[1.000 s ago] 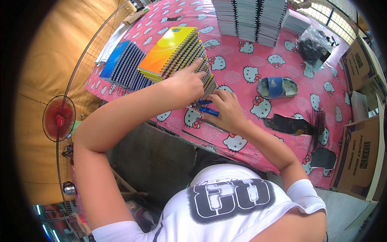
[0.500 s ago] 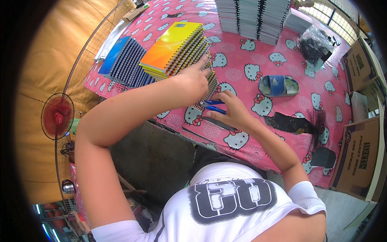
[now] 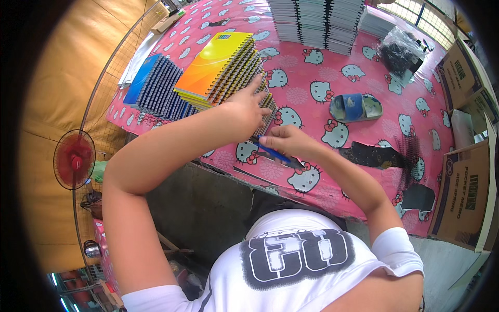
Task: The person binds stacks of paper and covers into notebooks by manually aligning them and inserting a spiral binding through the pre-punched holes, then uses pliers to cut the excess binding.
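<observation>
My left hand point(image 3: 247, 110) lies with fingers spread against the wire-bound side of a tall stack of yellow and orange spiral notebooks point(image 3: 210, 65). In my right hand point(image 3: 291, 140), closed round them, is a pair of blue-handled pliers point(image 3: 274, 151). The pliers' head points at the near lower corner of the stack, close beside my left palm. Whether the jaws grip a wire there cannot be made out. Left of this stack, a lower pile of blue spiral notebooks point(image 3: 141, 79) leans over in a slanted row.
A pink patterned cloth covers the table point(image 3: 306, 136), with torn dark patches point(image 3: 371, 157) at the right. A blue slipper point(image 3: 355, 107) lies on it. Tall stacks of bound books point(image 3: 314, 26) and a clear plastic bag point(image 3: 401, 54) stand farther back. Cardboard boxes point(image 3: 462, 195) line the right side; a red fan point(image 3: 76, 160) is left.
The pliers' handles were spread and are now squeezed together and turned more toward me. My right fingers have curled in. My left hand stays at the stack with its fingers a little wider apart.
</observation>
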Available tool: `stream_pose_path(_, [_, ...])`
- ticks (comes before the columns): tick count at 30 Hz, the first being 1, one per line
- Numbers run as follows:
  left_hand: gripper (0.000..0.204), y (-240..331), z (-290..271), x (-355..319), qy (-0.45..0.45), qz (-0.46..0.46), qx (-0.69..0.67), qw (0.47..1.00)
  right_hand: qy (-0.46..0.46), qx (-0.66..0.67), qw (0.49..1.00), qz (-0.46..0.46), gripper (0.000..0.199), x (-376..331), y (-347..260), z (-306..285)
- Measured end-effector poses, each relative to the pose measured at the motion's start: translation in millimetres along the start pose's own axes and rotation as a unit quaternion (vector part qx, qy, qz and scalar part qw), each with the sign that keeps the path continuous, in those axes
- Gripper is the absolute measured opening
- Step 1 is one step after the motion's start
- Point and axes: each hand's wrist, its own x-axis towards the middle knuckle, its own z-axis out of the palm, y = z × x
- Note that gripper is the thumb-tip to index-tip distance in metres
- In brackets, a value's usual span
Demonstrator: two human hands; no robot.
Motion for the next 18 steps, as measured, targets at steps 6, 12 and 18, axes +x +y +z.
stream_pose_path(6, [0.032,4.9,-4.7,7.5,-0.060,-0.010,0.060,0.996,0.227,-0.409,0.834,-0.291,0.050,-12.4,16.5,8.8])
stream_pose_path(12, [0.028,0.1,-2.4,2.2,-0.028,-0.014,0.030,0.999,0.244,-0.420,0.804,-0.344,0.048,4.1,22.8,11.3])
stream_pose_path(18, [0.028,4.9,1.4,15.1,-0.020,-0.022,0.030,0.999,-0.018,0.048,0.990,0.130,0.044,-0.4,-9.0,-6.4])
